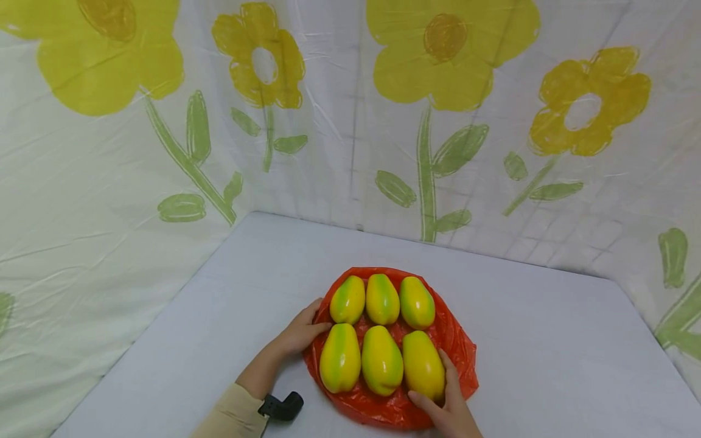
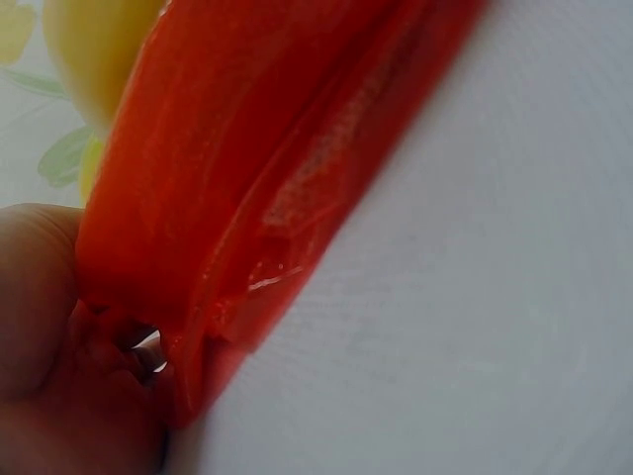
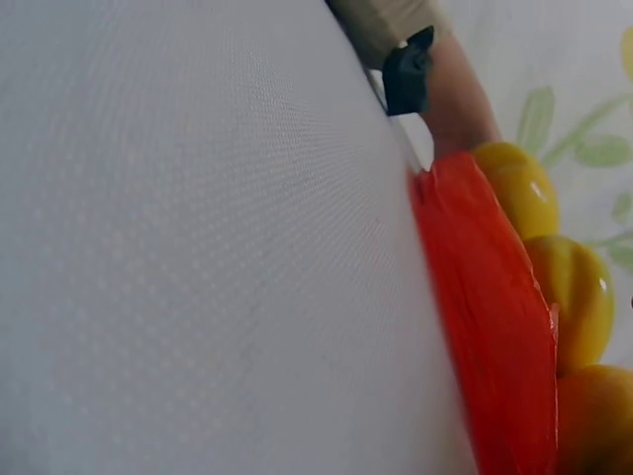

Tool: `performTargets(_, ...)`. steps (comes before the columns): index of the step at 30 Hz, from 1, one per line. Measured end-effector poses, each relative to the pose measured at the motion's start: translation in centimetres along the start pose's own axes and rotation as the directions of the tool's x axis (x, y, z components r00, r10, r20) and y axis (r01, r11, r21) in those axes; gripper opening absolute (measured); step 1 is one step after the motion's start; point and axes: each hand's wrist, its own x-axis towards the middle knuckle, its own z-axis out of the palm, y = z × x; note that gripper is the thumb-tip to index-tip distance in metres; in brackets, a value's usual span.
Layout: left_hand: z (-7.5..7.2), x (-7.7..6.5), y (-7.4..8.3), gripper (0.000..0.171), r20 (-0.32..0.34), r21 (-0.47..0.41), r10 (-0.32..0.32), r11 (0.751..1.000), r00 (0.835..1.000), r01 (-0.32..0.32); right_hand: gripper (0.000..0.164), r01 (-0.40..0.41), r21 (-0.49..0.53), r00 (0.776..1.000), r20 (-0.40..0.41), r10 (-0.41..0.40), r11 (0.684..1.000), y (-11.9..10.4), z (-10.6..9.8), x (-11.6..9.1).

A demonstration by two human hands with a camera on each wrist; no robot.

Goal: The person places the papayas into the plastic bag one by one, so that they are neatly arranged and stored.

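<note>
Yellow-green papayas lie in two rows of three on a round tray covered in red plastic. At the tray's left rim my left hand grips the edge, thumb over the top. The left wrist view shows that thumb against the red plastic. My right hand holds the front right papaya, fingers along its right side and thumb at its near end. Papayas rise above the red rim in the right wrist view, where the right hand is out of sight.
The tray stands on a white table. Behind and to the left hangs a white curtain printed with yellow flowers. A black device is strapped at the left wrist, by a beige sleeve.
</note>
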Motion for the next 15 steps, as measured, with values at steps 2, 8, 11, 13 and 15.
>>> performTargets(2, 0.0, 0.0, 0.1, 0.045, 0.001, -0.001, 0.003, 1.0, 1.0, -0.003, 0.099, 0.01, -0.01, 1.0, -0.009, -0.01, 1.0, 0.0, -0.2, -0.1)
performTargets(8, 0.1, 0.0, 0.3, 0.053, -0.028, -0.016, 0.01, 1.0, 1.0, -0.011, 0.101, 0.033, -0.048, 0.999, -0.035, -0.035, 0.998, -0.6, -1.7, 0.1)
performTargets(11, -0.1, -0.3, 0.5, 0.064, -0.081, 0.023, -0.007, 1.0, 0.997, 0.009, 0.099, 0.068, -0.085, 0.997, -0.041, -0.072, 0.994, -1.4, -3.5, 0.3)
performTargets(13, -0.8, -0.6, 0.8, 0.067, -0.12, 0.08, -0.015, 0.997, 0.993, 0.025, 0.094, 0.135, -0.171, 0.989, -0.04, -0.144, 0.976, -2.0, -5.3, 0.6)
performTargets(15, -1.9, -1.1, 1.4, 0.069, -0.144, 0.199, 0.031, 0.98, 0.989, -0.002, 0.091, 0.223, -0.3, 0.97, -0.031, -0.243, 0.928, -2.7, -7.6, 0.9)
